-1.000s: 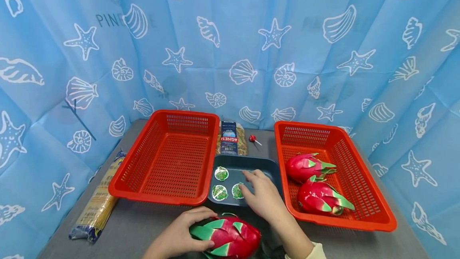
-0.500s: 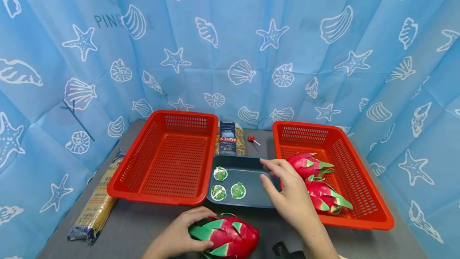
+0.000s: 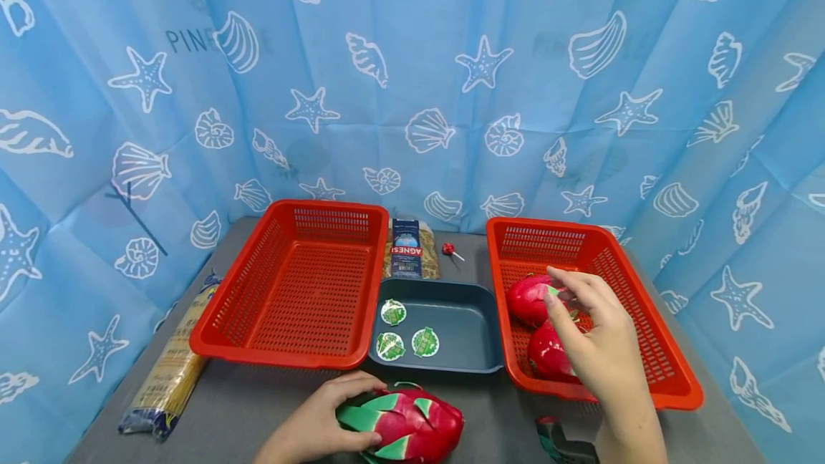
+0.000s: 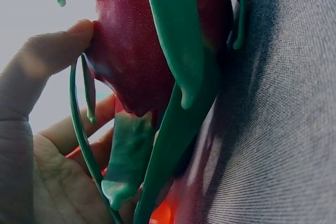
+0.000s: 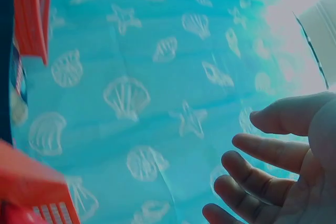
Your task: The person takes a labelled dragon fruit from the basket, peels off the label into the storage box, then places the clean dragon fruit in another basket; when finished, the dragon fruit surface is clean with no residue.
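Observation:
My left hand (image 3: pixel 319 417) grips a red dragon fruit (image 3: pixel 428 427) at its green-leaved end, near the front of the grey table. In the left wrist view, the thumb presses one side of this dragon fruit (image 4: pixel 126 45), with other fingers partly hidden behind its leaves. Over the right red basket (image 3: pixel 677 396) hovers my right hand (image 3: pixel 602 342), fingers spread and holding nothing. Two more dragon fruits lie below it in that basket, a rear one (image 3: pixel 528 299) and a front one (image 3: pixel 548 353), both partly covered by the hand. The right wrist view shows the right hand (image 5: pixel 273 174) with bent, separated fingers.
Between the right basket and another red basket (image 3: pixel 309 292) sits a dark blue tray (image 3: pixel 464 356) with three green-and-white stickers. Behind it are a pasta bag (image 3: pixel 406 253) and a lollipop (image 3: pixel 449 250). A spaghetti pack (image 3: pixel 170 364) lies far left. A patterned curtain (image 3: pixel 412 77) hangs behind.
My right hand has moved right, from above the blue tray to above the right basket with the two dragon fruits. The left hand keeps its hold on the front dragon fruit.

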{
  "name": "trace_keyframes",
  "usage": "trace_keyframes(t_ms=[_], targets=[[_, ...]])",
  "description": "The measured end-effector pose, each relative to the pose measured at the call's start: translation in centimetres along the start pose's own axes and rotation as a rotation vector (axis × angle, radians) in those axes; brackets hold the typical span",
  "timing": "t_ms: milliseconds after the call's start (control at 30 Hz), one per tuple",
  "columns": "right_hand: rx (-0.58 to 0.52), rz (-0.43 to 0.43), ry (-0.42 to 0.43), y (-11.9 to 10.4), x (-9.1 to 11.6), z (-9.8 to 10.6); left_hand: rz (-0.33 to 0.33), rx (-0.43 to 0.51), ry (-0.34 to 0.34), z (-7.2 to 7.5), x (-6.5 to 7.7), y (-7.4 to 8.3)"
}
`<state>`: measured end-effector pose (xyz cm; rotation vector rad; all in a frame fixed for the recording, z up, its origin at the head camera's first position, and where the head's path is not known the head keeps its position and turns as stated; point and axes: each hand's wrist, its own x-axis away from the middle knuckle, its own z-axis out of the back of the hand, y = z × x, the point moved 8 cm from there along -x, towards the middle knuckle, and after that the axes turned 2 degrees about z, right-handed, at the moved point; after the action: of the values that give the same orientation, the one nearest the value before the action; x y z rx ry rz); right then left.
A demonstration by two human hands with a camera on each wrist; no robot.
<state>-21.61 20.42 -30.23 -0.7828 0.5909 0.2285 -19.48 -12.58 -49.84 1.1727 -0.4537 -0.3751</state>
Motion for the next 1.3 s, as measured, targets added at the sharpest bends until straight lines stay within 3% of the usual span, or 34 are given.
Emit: trace_keyframes(t_ms=[300, 833, 1033, 1167, 1300], targets=[[0.025, -0.089, 0.117, 4.2, 0.0, 4.5, -0.006, 0.038, -0.027, -0.3, 0.0, -0.1], [0.104, -0.451, 0.205, 14.0, 2.9, 10.9, 0.035, 0.078, -0.033, -0.3, 0.0, -0.4], [0.156, -0.517, 0.117, 17.5, 4.3, 11.9, 0.024, 0.066, -0.031, -0.3, 0.0, -0.3], [0.196, -0.546, -0.014, 19.7, 4.9, 11.8, 0.024, 0.062, -0.03, -0.4, 0.0, -0.2], [0.176, -0.63, -0.144, 21.4, 5.5, 11.2, 0.044, 0.075, -0.033, -0.5, -0.1, -0.4]])
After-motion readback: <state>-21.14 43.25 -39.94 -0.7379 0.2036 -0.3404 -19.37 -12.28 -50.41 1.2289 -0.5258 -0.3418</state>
